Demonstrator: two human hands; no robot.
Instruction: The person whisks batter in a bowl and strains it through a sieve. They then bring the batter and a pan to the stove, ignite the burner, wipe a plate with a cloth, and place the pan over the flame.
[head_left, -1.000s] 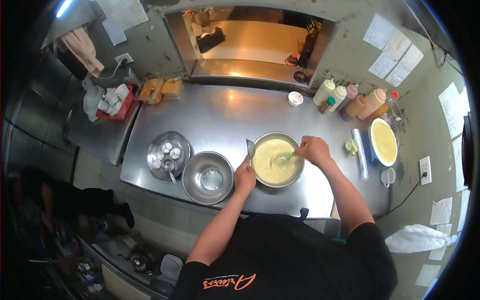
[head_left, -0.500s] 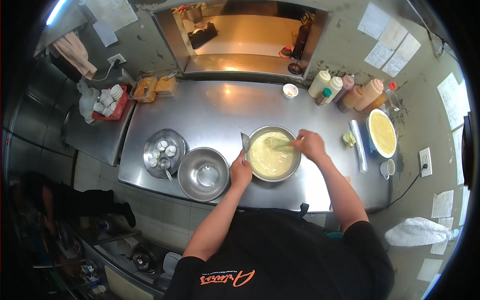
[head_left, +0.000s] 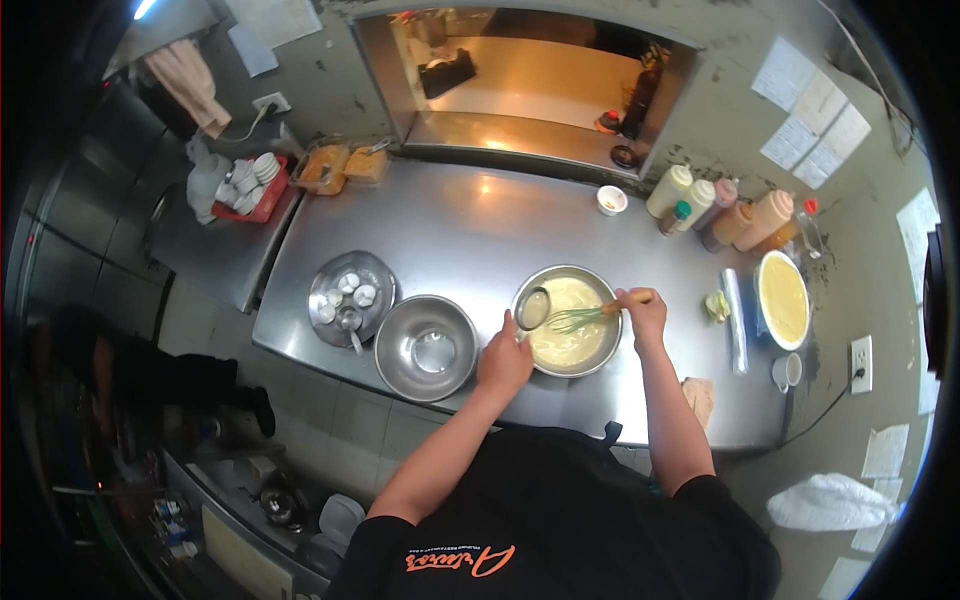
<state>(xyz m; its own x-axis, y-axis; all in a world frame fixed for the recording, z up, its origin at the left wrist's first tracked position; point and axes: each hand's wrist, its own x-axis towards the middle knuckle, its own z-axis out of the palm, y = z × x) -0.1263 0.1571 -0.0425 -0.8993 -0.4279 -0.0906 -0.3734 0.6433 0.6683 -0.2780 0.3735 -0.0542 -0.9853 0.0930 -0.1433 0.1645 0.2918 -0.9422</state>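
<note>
My left hand (head_left: 507,360) is closed round the handle of a small metal ladle (head_left: 536,306), whose round cup is over the left side of a steel mixing bowl (head_left: 612,352). Pale yellow batter (head_left: 568,348) fills much of that bowl. In my right hand (head_left: 646,318) is a whisk (head_left: 578,319) with greenish wires and a wooden-looking handle. Its wire end lies over the batter, close to the ladle; whether it dips in, I cannot tell. To the left stands a second steel bowl (head_left: 393,350), without batter.
A metal dish (head_left: 330,275) with white eggshell-like pieces and a spoon sits farther left. Squeeze bottles (head_left: 770,220) line the back right, near a tub of yellow mixture (head_left: 784,298) and a plastic-wrap roll (head_left: 735,320). Another person (head_left: 150,370) is at far left.
The ladle has turned from edge-on, and its cup now shows over the batter. My right hand has raised the whisk, so its wires show. The camera view has shifted.
</note>
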